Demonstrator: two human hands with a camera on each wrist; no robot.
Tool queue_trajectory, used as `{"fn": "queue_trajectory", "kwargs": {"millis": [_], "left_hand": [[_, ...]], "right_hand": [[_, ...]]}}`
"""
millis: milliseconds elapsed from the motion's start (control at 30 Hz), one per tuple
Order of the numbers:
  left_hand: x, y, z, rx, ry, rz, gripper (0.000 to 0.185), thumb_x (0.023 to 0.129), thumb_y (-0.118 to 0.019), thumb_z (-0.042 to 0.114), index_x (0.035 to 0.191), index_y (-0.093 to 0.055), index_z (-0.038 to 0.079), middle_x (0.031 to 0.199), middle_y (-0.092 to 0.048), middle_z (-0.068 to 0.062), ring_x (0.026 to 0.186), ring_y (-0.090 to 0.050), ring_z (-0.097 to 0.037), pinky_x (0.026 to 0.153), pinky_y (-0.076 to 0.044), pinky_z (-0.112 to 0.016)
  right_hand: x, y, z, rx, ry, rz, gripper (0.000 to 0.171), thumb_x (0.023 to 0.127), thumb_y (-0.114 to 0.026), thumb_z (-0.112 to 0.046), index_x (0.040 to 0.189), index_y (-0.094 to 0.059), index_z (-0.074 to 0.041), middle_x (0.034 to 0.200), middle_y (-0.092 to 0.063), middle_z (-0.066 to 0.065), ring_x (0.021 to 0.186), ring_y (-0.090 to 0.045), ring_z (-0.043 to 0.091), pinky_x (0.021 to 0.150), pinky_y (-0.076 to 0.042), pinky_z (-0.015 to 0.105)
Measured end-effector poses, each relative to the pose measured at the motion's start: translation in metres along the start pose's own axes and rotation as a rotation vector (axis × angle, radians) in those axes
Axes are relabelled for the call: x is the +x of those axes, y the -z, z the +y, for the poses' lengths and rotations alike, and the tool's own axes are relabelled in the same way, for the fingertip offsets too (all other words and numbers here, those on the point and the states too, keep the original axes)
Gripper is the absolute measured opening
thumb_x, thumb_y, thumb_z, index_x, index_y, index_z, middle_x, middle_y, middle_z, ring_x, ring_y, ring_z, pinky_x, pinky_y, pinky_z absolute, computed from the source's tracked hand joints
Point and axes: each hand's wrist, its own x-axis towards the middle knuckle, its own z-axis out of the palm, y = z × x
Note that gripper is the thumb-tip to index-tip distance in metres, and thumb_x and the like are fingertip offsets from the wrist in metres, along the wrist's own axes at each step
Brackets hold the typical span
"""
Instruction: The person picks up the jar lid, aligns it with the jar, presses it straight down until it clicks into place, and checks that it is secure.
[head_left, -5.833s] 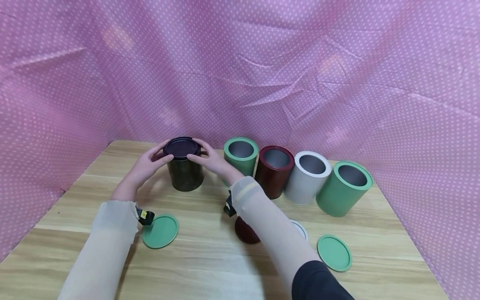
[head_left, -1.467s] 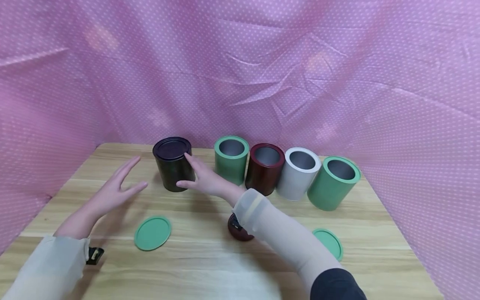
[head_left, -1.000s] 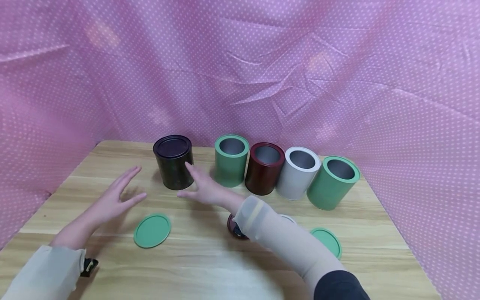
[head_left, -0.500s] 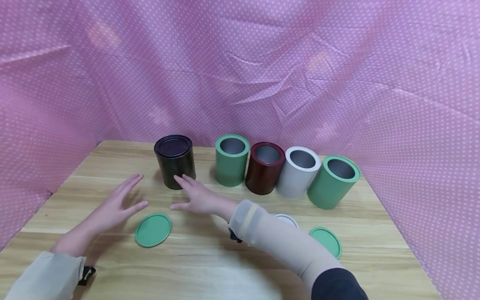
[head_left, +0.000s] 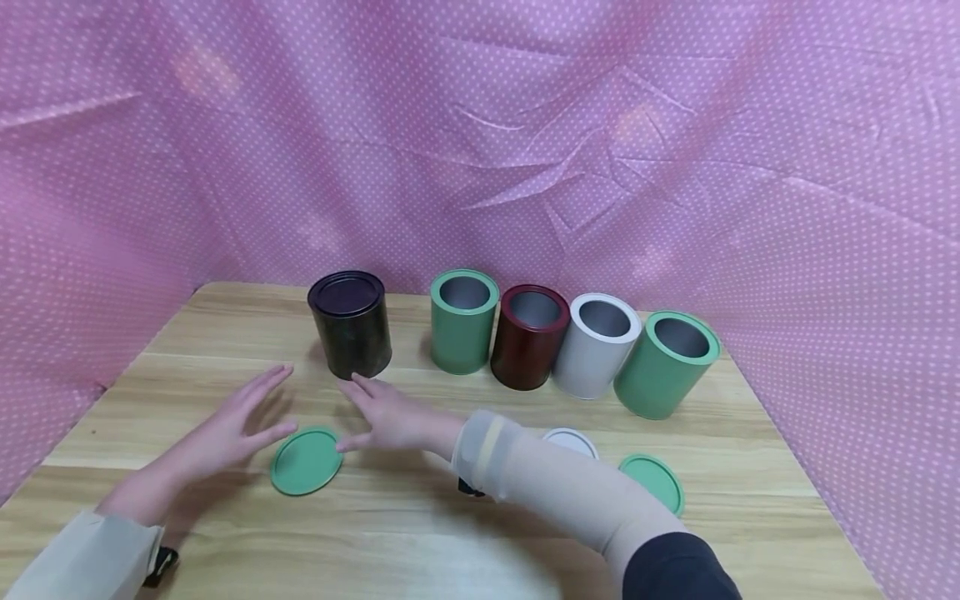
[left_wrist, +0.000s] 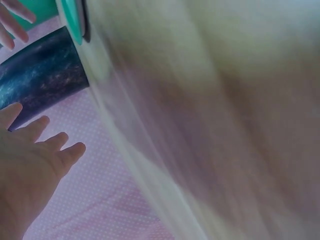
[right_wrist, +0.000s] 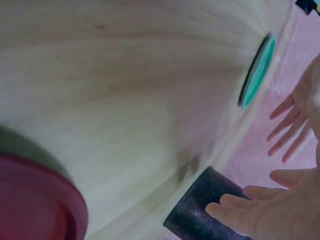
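My left hand (head_left: pixel 217 433) hovers left of a green lid (head_left: pixel 306 462) lying on the table, fingers straight and spread. To the lid's right hovers my right hand (head_left: pixel 392 418), its fingers also extended, with the thumb close to the lid's edge in the head view. Neither hand holds anything. Beyond them stands a black tin (head_left: pixel 352 342), upright, with a black lid (head_left: pixel 347 293) on its top. Under the right forearm a dark red lid (right_wrist: pixel 40 205) shows in the right wrist view; the arm hides it in the head view.
Along the back right stand a green tin (head_left: pixel 461 342), a dark red tin (head_left: pixel 527 354), a white tin (head_left: pixel 592 362) and another green tin (head_left: pixel 660 383), all topless. A white lid (head_left: pixel 573 440), partly covered by the arm, and a second green lid (head_left: pixel 654 483) lie before them.
Earlier both hands were on the black tin's lid; they have let go and drawn back. Over the last second they have moved nearer to me, towards the left green lid.
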Motion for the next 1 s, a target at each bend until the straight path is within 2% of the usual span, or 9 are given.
{"fn": "queue_trajectory", "kwargs": {"millis": [267,433,633,833,1000], "left_hand": [[-0.006,-0.002,-0.005,0.043,-0.024,-0.026,0.087,0.088,-0.070,0.030,0.155,-0.019,0.012,0.156,-0.016,-0.030,0.135,-0.020,-0.060,0.093,-0.019,-0.081],[-0.007,-0.002,-0.006,0.038,-0.039,-0.040,0.087,0.087,-0.071,0.028,0.155,-0.020,0.011,0.154,-0.019,-0.031,0.135,-0.020,-0.059,0.095,-0.019,-0.081],[-0.008,-0.003,-0.008,0.025,-0.052,-0.089,0.087,0.086,-0.072,0.029,0.154,-0.022,0.007,0.153,-0.020,-0.033,0.134,-0.019,-0.060,0.095,-0.018,-0.081],[-0.008,-0.001,-0.008,0.030,-0.037,-0.119,0.090,0.084,-0.074,0.033,0.154,-0.022,0.011,0.152,-0.022,-0.032,0.135,-0.019,-0.060,0.096,-0.017,-0.080],[-0.009,-0.001,-0.008,0.012,-0.051,-0.137,0.091,0.081,-0.075,0.034,0.153,-0.025,0.009,0.153,-0.022,-0.032,0.135,-0.018,-0.060,0.098,-0.016,-0.079]], "right_hand": [[-0.006,-0.007,-0.006,-0.092,0.007,-0.033,0.086,0.088,-0.059,-0.058,0.156,-0.019,-0.022,0.162,-0.019,0.007,0.148,-0.023,0.024,0.119,-0.025,0.035],[-0.007,-0.009,-0.012,-0.099,-0.009,-0.071,0.086,0.088,-0.058,-0.060,0.156,-0.018,-0.026,0.163,-0.015,0.004,0.149,-0.019,0.026,0.120,-0.023,0.040],[-0.004,-0.009,-0.014,-0.108,-0.022,-0.083,0.086,0.088,-0.057,-0.061,0.156,-0.018,-0.026,0.163,-0.015,0.003,0.149,-0.018,0.025,0.120,-0.022,0.038],[-0.001,-0.011,-0.013,-0.120,-0.015,-0.100,0.087,0.087,-0.057,-0.061,0.156,-0.017,-0.026,0.163,-0.014,0.004,0.149,-0.017,0.022,0.120,-0.021,0.034],[-0.001,-0.013,-0.011,-0.128,-0.019,-0.114,0.087,0.086,-0.059,-0.060,0.155,-0.019,-0.027,0.163,-0.015,0.002,0.149,-0.016,0.023,0.120,-0.022,0.037]]}}
